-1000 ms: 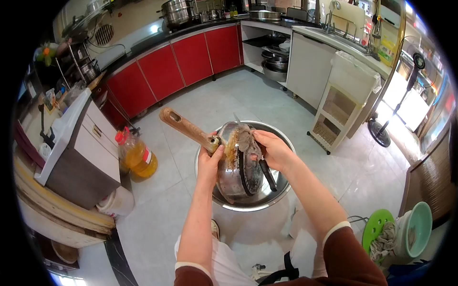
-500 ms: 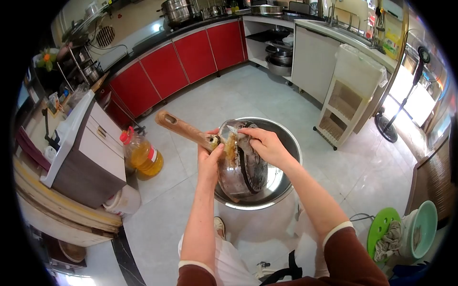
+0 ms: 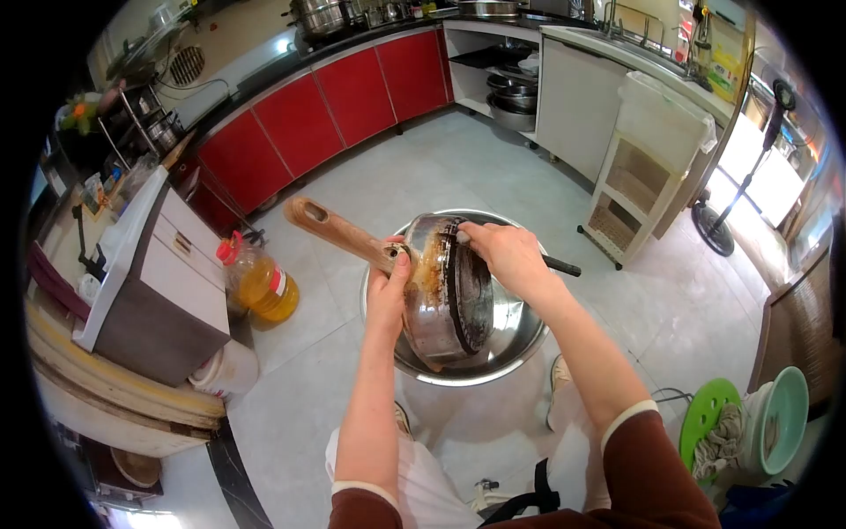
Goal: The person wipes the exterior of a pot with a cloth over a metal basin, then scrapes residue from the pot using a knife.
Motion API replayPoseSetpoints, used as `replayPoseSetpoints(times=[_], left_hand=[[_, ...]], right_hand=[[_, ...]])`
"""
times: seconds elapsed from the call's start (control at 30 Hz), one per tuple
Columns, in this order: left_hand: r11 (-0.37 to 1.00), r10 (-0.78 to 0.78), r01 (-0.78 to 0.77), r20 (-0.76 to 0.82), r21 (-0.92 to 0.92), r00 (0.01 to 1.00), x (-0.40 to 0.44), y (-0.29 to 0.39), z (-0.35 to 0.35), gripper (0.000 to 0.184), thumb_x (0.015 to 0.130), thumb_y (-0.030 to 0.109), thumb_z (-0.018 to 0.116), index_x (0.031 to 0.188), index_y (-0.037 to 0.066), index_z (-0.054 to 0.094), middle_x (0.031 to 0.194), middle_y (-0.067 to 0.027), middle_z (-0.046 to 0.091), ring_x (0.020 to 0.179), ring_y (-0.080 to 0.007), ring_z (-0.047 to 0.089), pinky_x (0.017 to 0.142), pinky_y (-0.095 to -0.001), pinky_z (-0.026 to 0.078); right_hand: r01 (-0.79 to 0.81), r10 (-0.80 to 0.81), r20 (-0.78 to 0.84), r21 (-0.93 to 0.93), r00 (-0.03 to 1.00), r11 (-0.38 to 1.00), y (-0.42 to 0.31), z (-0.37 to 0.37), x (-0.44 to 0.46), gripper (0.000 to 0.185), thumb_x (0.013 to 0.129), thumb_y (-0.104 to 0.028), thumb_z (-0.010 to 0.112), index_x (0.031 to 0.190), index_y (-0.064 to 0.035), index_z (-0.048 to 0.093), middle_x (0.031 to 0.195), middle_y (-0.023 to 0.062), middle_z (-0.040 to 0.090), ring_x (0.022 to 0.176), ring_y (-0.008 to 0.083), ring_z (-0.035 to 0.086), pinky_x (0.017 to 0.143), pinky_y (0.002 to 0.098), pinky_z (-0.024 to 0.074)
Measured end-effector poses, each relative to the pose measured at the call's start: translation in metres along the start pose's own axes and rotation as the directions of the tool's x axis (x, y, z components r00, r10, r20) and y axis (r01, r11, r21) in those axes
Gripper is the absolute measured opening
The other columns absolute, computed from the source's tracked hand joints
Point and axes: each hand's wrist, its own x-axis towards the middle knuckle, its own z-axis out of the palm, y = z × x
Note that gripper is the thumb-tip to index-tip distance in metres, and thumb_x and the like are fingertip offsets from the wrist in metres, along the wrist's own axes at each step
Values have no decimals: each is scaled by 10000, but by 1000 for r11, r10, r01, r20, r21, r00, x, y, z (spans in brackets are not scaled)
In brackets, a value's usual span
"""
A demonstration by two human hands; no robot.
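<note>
A stained metal pan [image 3: 434,304] is tilted on its side above a steel basin [image 3: 520,351]. My left hand [image 3: 387,295] grips it where the wooden handle [image 3: 339,233] joins the wall. Brown and yellow residue marks its side, and the base edge is blackened. My right hand [image 3: 504,254] is closed at the pan's upper edge, around a tool whose black handle [image 3: 562,265] sticks out to the right. The fingers hide the tool's working end. A little greyish material shows at the fingertips, too small to make out.
A yellow oil bottle [image 3: 264,286] stands left on the floor. A wheeled rack [image 3: 636,181] is at the right. Near the lower right are a green stool [image 3: 702,413] with a cloth on it and a green basin [image 3: 784,421]. Red cabinets [image 3: 300,123] line the back.
The black handle has swung from pointing down beside the pan to pointing right. The grey cloth seen in my right hand earlier is now mostly out of sight. My left hand keeps its grip.
</note>
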Motion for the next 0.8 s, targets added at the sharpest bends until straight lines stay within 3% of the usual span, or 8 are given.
replayPoseSetpoints(times=[0.07,0.2,0.3,0.37,0.47,0.6,0.8], left_hand=[[1000,10,-10,23,-18,1000,1,2,1,442,971,309,636,1321,72,505,1207,-45,541,1137,-156,496,1007,-321,400],[1000,-27,26,37,15,999,-5,12,7,431,962,290,647,1305,65,514,1194,-43,545,1125,-152,498,997,-316,404],[999,-28,29,51,-15,998,-7,14,7,418,939,244,673,1282,59,524,1140,-38,565,1061,-146,529,949,-311,436],[1000,-11,11,46,0,999,-9,19,11,395,898,192,703,1233,55,545,1063,-29,580,981,-132,553,878,-299,464],[997,12,-13,5,81,1000,-10,20,14,370,847,144,715,1175,51,569,1001,-22,585,925,-121,558,824,-286,470],[995,-25,22,27,97,999,-6,22,16,343,820,122,703,1136,54,586,992,-20,584,929,-115,552,821,-278,460],[991,-44,43,6,127,999,-7,26,18,338,809,122,701,1126,65,598,994,-13,584,928,-115,553,832,-281,454]], right_hand=[[-79,78,-32,-39,996,996,2,1,2,166,936,-186,581,988,-37,632,763,177,683,751,374,674,670,480,519],[-86,88,33,-61,996,994,-3,-7,-1,179,935,-213,579,922,-41,626,780,172,684,750,370,674,659,481,519],[47,-46,19,-64,999,997,-16,-11,-13,225,916,-261,602,843,-51,631,784,146,689,712,363,671,639,474,521],[46,-45,17,-74,999,996,-18,-14,-16,224,917,-264,600,853,-53,637,774,140,688,707,359,672,631,472,521],[-93,90,-29,-129,996,987,1,-18,-10,258,924,-293,587,817,-68,655,737,143,680,721,349,679,641,464,528],[-28,26,-21,-103,999,994,0,-14,-12,284,932,-308,573,803,-74,670,760,146,691,710,343,680,636,459,531],[-92,93,0,-125,996,988,5,-21,-14,275,938,-303,562,829,-76,671,767,140,696,716,332,686,650,453,533]])
